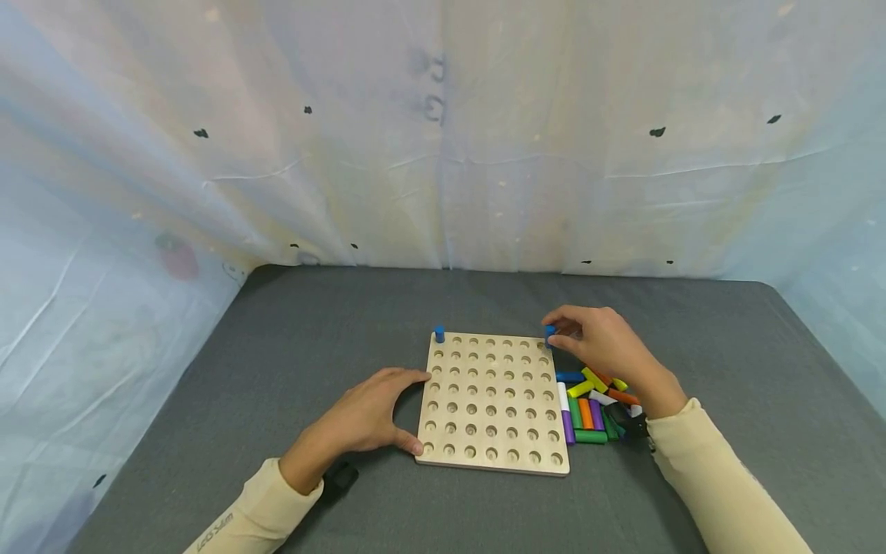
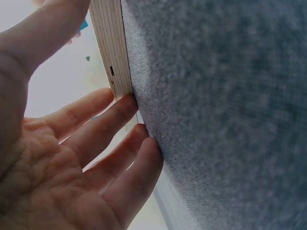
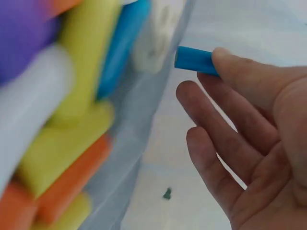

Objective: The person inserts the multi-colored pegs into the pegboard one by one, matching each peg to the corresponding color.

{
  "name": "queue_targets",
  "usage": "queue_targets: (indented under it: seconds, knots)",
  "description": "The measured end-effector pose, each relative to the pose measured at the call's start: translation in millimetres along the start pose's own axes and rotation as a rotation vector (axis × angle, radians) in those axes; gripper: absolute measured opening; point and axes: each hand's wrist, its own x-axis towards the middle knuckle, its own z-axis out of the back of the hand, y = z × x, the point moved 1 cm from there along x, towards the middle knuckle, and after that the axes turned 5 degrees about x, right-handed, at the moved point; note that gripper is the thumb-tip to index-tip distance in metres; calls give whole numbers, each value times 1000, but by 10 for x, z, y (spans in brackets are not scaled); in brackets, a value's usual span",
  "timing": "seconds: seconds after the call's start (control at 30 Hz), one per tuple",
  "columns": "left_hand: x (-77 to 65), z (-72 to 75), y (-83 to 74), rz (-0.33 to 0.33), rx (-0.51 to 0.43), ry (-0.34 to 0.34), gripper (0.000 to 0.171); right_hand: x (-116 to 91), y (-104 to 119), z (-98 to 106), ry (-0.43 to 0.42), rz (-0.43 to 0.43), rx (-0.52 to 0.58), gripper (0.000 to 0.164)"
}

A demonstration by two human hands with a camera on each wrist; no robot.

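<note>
A square wooden pegboard (image 1: 481, 400) with rows of round holes lies flat on the table. One blue peg (image 1: 439, 335) stands upright in its far left corner. My left hand (image 1: 374, 412) rests at the board's left side, fingers spread; in the left wrist view the fingertips touch the layered wooden edge (image 2: 110, 52). My right hand (image 1: 609, 342) pinches another blue peg (image 3: 194, 59) between thumb and fingers, at the board's far right corner. In the head view this peg is upright; whether its lower end is inside the hole cannot be made out.
Loose pegs in green (image 1: 590, 437), orange (image 1: 586, 414), yellow, purple, white and blue lie heaped against the board's right side, partly under my right wrist. The grey table (image 1: 332, 323) meets pale hanging sheets (image 1: 484, 192) at the back and sides.
</note>
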Motion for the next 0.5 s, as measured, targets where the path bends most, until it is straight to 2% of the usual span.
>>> queue_targets:
  seconds: [0.5]
  knots:
    - [12, -13, 19, 0, 0, 22, 98, 328, 543, -155, 4, 53, 130, 29]
